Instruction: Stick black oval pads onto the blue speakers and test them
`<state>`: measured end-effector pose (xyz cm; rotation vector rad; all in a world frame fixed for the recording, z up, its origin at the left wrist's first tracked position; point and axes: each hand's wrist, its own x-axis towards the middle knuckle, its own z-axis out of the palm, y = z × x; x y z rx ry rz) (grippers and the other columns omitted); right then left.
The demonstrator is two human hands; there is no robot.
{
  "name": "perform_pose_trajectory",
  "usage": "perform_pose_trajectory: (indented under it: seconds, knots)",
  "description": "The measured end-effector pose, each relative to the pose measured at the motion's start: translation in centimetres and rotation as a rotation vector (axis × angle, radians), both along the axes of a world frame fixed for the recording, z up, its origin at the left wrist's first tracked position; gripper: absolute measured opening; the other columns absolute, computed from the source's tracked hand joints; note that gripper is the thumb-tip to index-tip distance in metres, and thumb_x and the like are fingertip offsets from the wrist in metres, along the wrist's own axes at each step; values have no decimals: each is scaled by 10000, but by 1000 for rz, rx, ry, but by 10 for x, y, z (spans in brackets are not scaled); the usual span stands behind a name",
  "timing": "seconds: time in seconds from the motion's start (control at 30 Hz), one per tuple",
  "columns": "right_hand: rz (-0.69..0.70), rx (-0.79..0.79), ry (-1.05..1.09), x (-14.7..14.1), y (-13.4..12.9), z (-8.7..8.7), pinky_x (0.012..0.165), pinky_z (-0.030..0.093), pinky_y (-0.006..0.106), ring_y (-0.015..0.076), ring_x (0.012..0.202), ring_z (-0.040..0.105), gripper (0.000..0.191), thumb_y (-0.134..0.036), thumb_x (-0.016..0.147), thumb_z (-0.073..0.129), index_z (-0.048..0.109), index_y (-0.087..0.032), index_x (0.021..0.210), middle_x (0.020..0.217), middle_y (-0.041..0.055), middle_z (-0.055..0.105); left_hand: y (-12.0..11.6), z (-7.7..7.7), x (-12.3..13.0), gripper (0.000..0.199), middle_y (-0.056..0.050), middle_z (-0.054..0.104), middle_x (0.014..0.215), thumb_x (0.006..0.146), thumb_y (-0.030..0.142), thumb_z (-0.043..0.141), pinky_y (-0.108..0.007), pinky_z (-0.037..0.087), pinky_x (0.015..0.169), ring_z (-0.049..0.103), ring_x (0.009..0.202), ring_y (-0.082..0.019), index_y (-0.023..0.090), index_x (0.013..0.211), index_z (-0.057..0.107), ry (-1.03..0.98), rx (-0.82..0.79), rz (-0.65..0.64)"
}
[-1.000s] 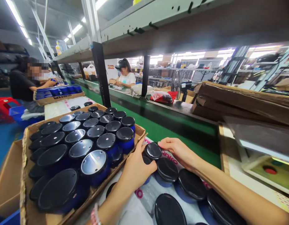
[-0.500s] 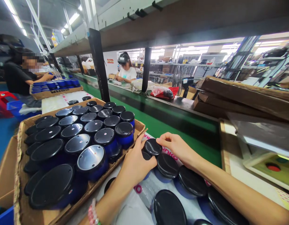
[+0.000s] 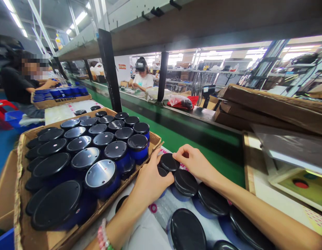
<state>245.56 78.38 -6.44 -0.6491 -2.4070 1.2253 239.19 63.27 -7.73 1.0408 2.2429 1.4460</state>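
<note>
Just beyond the right corner of the cardboard tray (image 3: 155,140), a round, glossy black jar lid (image 3: 169,162), flat on top and smooth, with a soft band of ceiling light across its face. Left hand (image 3: 152,180) half closed against the lid's left edge, its fingers curled up along the rim; right hand (image 3: 194,163) bent the same way, with fingers (image 3: 184,151) hooked over the opposite edge, the lid pinched between the two. Anything under that lid mostly hidden by the hands, so no telling whether a jar body sits beneath it. Right of the tray, more black-lidded cobalt-blue jars (image 3: 185,183) in a loose row on a plastic sheet (image 3: 155,222) with pink lettering. A beaded bracelet (image 3: 103,236) around the left wrist. Inside the tray, many blue jars (image 3: 116,156) packed upright in tight rows, their black lids shining with reflections, some with a small pink dot at the centre. Beyond the tray, a person in a white T-shirt (image 3: 142,80) at a green conveyor belt (image 3: 220,166), and past its far left corner, a person in black (image 3: 15,83) beside a second tray of blue jars (image 3: 64,92).
</note>
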Motion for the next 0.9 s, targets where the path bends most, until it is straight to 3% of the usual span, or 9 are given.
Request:
perform_pose_trajectory:
  seconds: [0.43,0.57,0.73,0.83,0.9]
  knots:
    - [4,35,26,-2,1,-4,583,358,277,155,633,485,170,-301,695,578,472,-226,585,646,-10,541,0,-2,-1,676,-29,675,1147,705,251,595,-341,431,972,625,1053,-233,197,1342,376,47,-19,7]
    - [-21,-39,-21,0,1,-5,506,334,267,136,540,449,186,-326,694,608,493,-215,598,582,-19,514,-3,-1,-1,514,-24,704,1073,722,270,581,-319,482,868,663,957,-229,242,1233,536,107,-63,-10]
    - [-1,-187,-44,2,-1,-8,513,414,248,109,536,505,187,-353,750,603,510,-200,803,736,-17,575,-2,-2,0,444,-35,725,982,733,257,575,-335,499,812,676,886,-239,234,1176,595,138,-64,-27]
    - [84,-212,-90,-1,2,2,529,437,248,104,523,513,165,-321,815,567,526,-172,756,650,-29,554,-6,9,1,394,-35,725,973,766,250,564,-340,500,846,672,921,-233,228,1156,609,155,-57,-82]
    - [118,-172,-99,-2,2,18,531,434,261,114,512,513,173,-305,826,553,539,-168,721,613,-26,549,-20,27,3,421,-58,684,1119,804,287,551,-348,474,926,628,1057,-233,219,1220,568,175,-49,-106]
